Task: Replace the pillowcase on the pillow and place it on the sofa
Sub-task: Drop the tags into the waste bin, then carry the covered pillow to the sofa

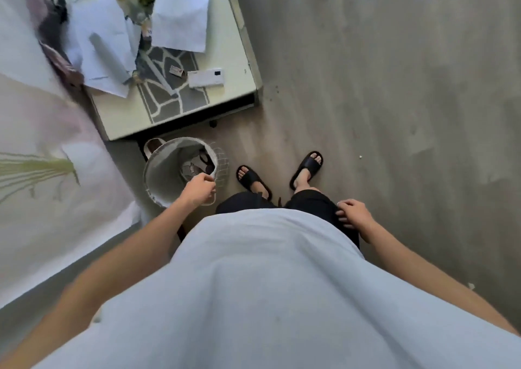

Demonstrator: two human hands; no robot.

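Your left hand [199, 189] is curling shut around the near rim of the white fabric basket [160, 168], fingers pinching its edge. Some crumpled cloth is sitting inside, just past your knuckles, can't tell if that's the pillowcase. Your right hand [353, 213] is hanging loosely half-curled against your black shorts [313, 202], gripping nothing. No pillow showing anywhere near either hand.

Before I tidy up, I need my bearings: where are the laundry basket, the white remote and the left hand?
Laundry basket [158, 168], head view, inner wall.
White remote [205, 78], head view, middle.
Left hand [198, 189], head view, back.
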